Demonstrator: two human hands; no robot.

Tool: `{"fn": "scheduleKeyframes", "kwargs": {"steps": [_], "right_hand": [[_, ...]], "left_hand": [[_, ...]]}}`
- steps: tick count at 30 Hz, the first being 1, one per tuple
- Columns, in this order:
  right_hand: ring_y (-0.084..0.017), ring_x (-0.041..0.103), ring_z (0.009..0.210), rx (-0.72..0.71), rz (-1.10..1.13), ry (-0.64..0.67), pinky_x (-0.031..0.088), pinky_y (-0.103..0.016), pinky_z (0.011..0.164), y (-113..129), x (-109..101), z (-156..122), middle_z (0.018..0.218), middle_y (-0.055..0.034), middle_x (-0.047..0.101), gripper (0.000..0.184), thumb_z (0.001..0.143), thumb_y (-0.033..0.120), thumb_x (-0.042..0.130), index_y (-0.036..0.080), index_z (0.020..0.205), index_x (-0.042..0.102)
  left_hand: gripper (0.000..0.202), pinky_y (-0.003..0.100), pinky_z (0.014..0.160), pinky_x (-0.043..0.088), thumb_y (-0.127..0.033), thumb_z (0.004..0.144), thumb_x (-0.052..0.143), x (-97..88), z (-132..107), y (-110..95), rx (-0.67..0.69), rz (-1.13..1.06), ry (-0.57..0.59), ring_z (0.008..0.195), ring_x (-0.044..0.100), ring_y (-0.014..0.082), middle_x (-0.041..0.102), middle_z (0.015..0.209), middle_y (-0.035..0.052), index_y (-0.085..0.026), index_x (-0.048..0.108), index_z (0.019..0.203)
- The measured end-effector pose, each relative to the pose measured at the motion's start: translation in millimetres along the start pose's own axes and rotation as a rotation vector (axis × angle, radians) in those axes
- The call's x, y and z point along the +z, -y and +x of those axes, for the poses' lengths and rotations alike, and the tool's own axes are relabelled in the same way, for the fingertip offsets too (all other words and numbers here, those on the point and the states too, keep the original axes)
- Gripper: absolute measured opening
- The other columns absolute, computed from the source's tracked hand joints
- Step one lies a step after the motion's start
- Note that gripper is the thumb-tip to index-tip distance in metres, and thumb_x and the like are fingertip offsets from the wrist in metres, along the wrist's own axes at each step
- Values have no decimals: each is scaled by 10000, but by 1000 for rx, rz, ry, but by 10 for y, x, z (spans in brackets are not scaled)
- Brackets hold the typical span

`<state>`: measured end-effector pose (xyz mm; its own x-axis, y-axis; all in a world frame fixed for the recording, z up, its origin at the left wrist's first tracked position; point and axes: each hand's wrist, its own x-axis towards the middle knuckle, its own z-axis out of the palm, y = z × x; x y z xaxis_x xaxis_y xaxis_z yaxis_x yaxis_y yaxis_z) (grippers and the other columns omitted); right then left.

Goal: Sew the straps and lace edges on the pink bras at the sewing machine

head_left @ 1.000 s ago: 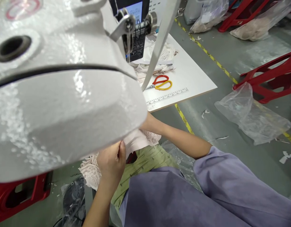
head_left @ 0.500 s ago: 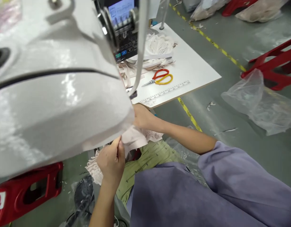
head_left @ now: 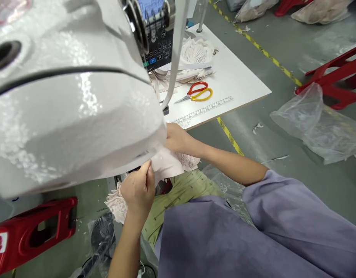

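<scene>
My left hand (head_left: 138, 188) is closed, thumb against curled fingers, on the edge of a pale pink fabric piece (head_left: 168, 164) with lace parts. Lace (head_left: 117, 202) hangs out on the far side of that hand. My right hand (head_left: 178, 138) rests at the fabric's other end, beside the sewing machine head (head_left: 79, 127); its fingers are hidden behind the machine. The white machine head fills the upper left and covers the needle area. Part of the fabric lies over my lap.
On the white table (head_left: 238, 73) lie scissors (head_left: 199, 92) with red and yellow handles, a clear ruler (head_left: 202, 111) and a lace pile (head_left: 197, 52). A control panel (head_left: 159, 42) stands behind the machine. Red stools (head_left: 47, 227) and a plastic bag (head_left: 319, 127) are on the floor.
The machine head appears slightly higher in the picture as the view shifts. Both hands stay at the fabric, in nearly the same places.
</scene>
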<state>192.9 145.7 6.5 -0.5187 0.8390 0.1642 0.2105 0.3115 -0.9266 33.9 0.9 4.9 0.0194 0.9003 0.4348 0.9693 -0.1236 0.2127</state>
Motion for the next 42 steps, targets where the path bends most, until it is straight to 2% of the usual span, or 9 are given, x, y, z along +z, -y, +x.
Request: {"fn": "scheduleKeyframes", "kwargs": {"steps": [13,19,24,28,30,34,37,39,42], "right_hand": [[-109,434,611,34,20,3,309,-231,591,-10,-67,-20,652,47,506,170,870,335,610,170,831,603],[-115,427,612,74,63,-22,304,-229,575,-32,-18,-67,644,54,474,169,877,350,618,182,859,606],[-118,462,612,207,437,9,368,-231,558,-125,130,-303,738,23,538,330,915,512,595,189,974,577],[-98,463,529,386,728,48,375,-218,490,-179,275,-684,694,38,523,404,861,573,663,199,976,566],[-110,522,553,312,704,14,447,-237,527,-160,335,-894,694,28,553,325,851,496,715,199,912,596],[-167,672,788,-166,397,-15,570,-309,727,-56,388,-1257,877,-34,687,46,873,264,733,234,899,711],[-173,707,814,-476,174,95,604,-303,743,-14,386,-1438,953,-43,724,180,868,164,715,275,1008,742],[-183,722,779,-609,89,136,624,-302,708,-19,394,-1507,951,-42,738,256,859,139,709,296,1057,743],[-219,737,744,-675,34,193,644,-330,680,-38,442,-1552,935,-50,754,285,841,125,708,324,1035,767]], "left_hand": [[255,259,526,329,-265,988,525,4,7,7,2,0,-12,527,581,140,685,615,11,-196,755,1074],[270,235,577,444,-300,992,519,-24,-19,-6,-136,-151,-9,669,690,148,780,886,36,-215,763,1072],[282,262,731,548,-323,1003,503,-124,-36,0,-254,-342,41,929,731,200,768,1060,41,-214,742,1105],[258,251,708,539,-309,1008,503,-250,-146,47,-193,-408,134,848,726,171,772,994,28,-222,725,1105],[248,276,702,528,-341,993,532,-281,-232,44,-143,-371,162,796,705,175,762,935,36,-213,695,1130],[458,417,893,505,-432,870,691,-195,-406,-28,80,-246,250,977,652,269,712,1041,112,-153,607,1223],[158,395,903,484,-237,908,603,-73,-519,-48,231,-211,255,815,636,213,693,812,51,-177,660,1042],[160,353,819,483,-148,924,515,-38,-585,-25,241,-188,184,700,601,181,642,674,18,-197,667,928],[199,334,778,471,-139,939,479,-86,-661,21,217,-152,89,693,591,173,638,669,22,-202,667,926]]}}
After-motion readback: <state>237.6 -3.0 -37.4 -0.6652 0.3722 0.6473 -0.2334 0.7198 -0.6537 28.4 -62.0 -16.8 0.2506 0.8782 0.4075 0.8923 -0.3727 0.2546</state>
